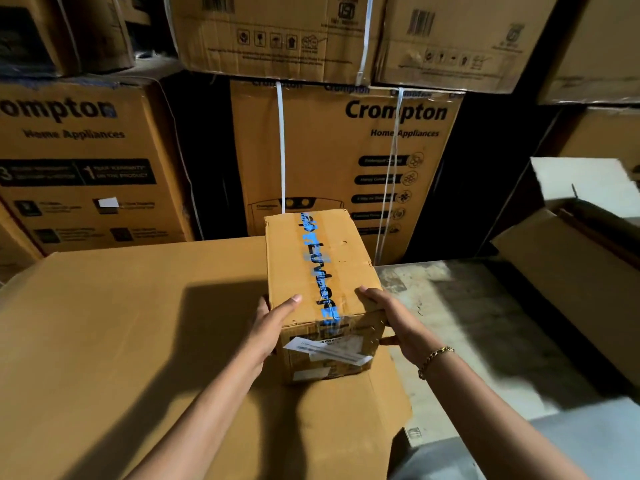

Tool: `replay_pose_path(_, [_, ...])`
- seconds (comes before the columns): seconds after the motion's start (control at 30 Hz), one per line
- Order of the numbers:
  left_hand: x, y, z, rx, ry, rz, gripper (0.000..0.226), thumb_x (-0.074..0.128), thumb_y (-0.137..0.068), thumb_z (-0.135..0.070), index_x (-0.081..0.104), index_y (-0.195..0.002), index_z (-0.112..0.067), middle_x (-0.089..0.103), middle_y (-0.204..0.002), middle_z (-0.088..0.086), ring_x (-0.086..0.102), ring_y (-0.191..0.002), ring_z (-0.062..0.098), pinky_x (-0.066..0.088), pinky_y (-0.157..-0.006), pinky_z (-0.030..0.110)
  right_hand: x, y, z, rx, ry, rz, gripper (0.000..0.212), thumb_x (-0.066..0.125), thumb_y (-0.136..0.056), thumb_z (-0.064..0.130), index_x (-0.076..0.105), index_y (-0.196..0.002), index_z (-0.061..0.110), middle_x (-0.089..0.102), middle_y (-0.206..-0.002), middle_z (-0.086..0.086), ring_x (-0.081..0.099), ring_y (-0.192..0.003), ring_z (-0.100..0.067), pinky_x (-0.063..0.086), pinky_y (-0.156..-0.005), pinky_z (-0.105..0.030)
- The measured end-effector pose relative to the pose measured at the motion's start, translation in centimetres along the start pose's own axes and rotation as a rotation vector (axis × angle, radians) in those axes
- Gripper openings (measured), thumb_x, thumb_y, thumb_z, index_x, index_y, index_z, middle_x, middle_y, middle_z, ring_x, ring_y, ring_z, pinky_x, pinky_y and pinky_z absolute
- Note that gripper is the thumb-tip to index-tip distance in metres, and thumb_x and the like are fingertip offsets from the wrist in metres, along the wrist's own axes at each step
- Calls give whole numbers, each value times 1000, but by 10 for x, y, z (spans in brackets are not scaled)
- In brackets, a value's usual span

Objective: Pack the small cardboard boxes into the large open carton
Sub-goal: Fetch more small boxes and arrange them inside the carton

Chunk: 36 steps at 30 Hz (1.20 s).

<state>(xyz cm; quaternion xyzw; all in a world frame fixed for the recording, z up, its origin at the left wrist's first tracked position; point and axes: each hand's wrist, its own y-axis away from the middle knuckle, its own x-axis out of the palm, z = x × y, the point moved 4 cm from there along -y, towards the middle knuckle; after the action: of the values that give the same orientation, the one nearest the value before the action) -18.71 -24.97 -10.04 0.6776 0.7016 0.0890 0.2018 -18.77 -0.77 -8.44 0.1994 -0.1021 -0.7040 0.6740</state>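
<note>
Here, both hands grip one small cardboard box (320, 268) sealed along its top with blue-printed tape (320, 268). The left hand (273, 327) presses its left side with the thumb laid over the top edge, and the right hand (388, 317) clasps the near right corner, thumb on top and fingers curled down the side. The box sits on, or just above, a broad flat cardboard surface (121, 341); whether its base touches I cannot tell. A loose white label (329, 351) peels from the near end.

The step in hand looks like carrying this box to the large open carton (571, 258), which lies to the right with its flaps spread. To do it well, keep the palms squeezing opposite sides, keep the box level, and keep fingers off the peeling label.

Edges matter: the box's right side stands just at the right edge of the flat surface, beyond which the grey floor (467, 323) drops away. That floor strip between the surface and the carton gives open room. Behind, stacked Crompton cartons (339, 161) stand close, so a rightward swing seems safer than a forward one. The near flap (561, 268) may catch the box.
</note>
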Motion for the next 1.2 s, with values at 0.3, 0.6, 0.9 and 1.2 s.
replay_pose_path(0.3, [100,9,-80,243,-140,158,97,58,-70,-79,39,-150,-28,44,-153,0,41,-137,26,35,-102,40,-126,15,-2,-15,-127,-173,31,58,-91,57,68,-105,30,73,-92,-5,65,-103,-27,50,-100,-55])
replay_pose_path(0.6, [254,23,-108,264,-288,191,85,51,-87,-71,30,-155,-25,33,-160,5,33,-144,29,32,-109,40,-274,14,-48,22,-306,-175,45,63,-83,61,68,-97,19,70,-73,-8,67,-59,-26,53,-60,-33])
replay_pose_path(0.9, [379,45,-112,477,-795,182,81,29,-86,-82,9,-156,-47,21,-164,-6,14,-150,28,22,-116,52,-356,-13,-143,230,-631,-188,67,57,-79,69,72,-110,11,74,-107,-19,69,-96,-38,55,-85,-49])
replay_pose_path(1.2, [448,19,-43,840,-1209,135,67,43,-98,-51,11,-156,-41,24,-162,-8,30,-136,22,27,-112,49,-351,-43,-217,445,-424,-263,52,55,-93,53,70,-118,11,75,-97,-13,68,-94,-30,54,-82,-45])
